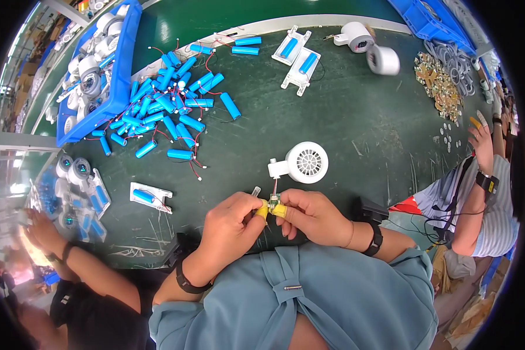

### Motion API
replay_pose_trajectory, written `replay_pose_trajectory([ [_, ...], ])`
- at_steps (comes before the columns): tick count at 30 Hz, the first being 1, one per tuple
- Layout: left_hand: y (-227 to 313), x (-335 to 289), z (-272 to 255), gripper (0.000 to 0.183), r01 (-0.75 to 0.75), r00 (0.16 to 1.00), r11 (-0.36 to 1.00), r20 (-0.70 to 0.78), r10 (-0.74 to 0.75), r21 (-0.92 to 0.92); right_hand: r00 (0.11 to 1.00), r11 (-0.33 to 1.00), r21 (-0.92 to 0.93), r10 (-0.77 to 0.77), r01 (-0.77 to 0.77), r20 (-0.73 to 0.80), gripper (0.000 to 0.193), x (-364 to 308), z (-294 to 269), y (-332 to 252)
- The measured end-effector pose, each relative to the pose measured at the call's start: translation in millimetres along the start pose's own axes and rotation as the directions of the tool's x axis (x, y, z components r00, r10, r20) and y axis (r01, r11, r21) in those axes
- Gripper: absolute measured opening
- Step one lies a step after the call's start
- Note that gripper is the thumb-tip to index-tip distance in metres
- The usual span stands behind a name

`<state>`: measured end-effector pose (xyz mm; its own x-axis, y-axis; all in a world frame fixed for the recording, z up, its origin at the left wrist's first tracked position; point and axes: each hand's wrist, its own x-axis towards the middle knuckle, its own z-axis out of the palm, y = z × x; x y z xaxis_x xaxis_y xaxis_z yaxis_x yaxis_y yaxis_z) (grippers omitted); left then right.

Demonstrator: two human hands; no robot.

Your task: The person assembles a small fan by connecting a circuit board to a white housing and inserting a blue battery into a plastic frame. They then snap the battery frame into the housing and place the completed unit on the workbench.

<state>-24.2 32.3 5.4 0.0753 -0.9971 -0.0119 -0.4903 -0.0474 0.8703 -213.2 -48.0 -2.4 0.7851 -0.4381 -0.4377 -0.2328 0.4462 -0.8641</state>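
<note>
Both hands meet at the near middle of the green table, thumbs wrapped in yellow finger covers. My left hand (233,219) is closed in a pinch at the left side of a small green circuit board (274,200). On the board's other side, my right hand (315,217) pinches it between thumb and fingers. Thin wires run from the board up to a white round fan head (307,163) with a slotted grille, which lies just beyond my fingers. A small pale piece (256,191) sticks up by the left fingertips; its kind is unclear.
A heap of blue cylindrical batteries (166,105) with red wires lies at the far left, beside a blue crate (125,64) of white fan parts. White battery-holding shells (300,70) lie farther back. Circuit boards (437,87) are piled at far right. Co-workers' hands (481,143) show at both sides.
</note>
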Motion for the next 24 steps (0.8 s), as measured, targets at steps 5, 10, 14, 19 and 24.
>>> replay_pose_trajectory([
  [5, 0, 0, 2, 0.017, -0.071, 0.997, 0.994, -0.034, 0.074, 0.088, 0.995, 1.0, -0.012, -0.03, 0.029, -0.093, 0.012, 0, 6, -2],
  [10, -2, -1, 4, 0.016, -0.082, 0.996, 0.991, -0.035, 0.086, 0.105, 0.988, 0.992, -0.111, -0.083, 0.068, -0.13, 0.01, 0, 10, 0],
  [14, 0, 0, -1, 0.015, -0.034, 0.999, 0.997, 0.014, 0.033, 0.062, 0.978, 0.967, -0.232, -0.146, 0.109, -0.146, 0.008, 1, 12, 2],
  [19, -3, 6, -11, 0.011, 0.287, 0.947, 0.935, 0.207, -0.244, -0.21, 0.972, 0.954, -0.253, -0.198, 0.161, -0.13, 0.01, 1, 12, 4],
  [24, -12, 13, -18, 0.009, 0.427, 0.875, 0.848, 0.379, -0.3, -0.313, 0.983, 0.953, -0.273, -0.16, 0.13, -0.093, 0.012, 0, 11, 1],
])
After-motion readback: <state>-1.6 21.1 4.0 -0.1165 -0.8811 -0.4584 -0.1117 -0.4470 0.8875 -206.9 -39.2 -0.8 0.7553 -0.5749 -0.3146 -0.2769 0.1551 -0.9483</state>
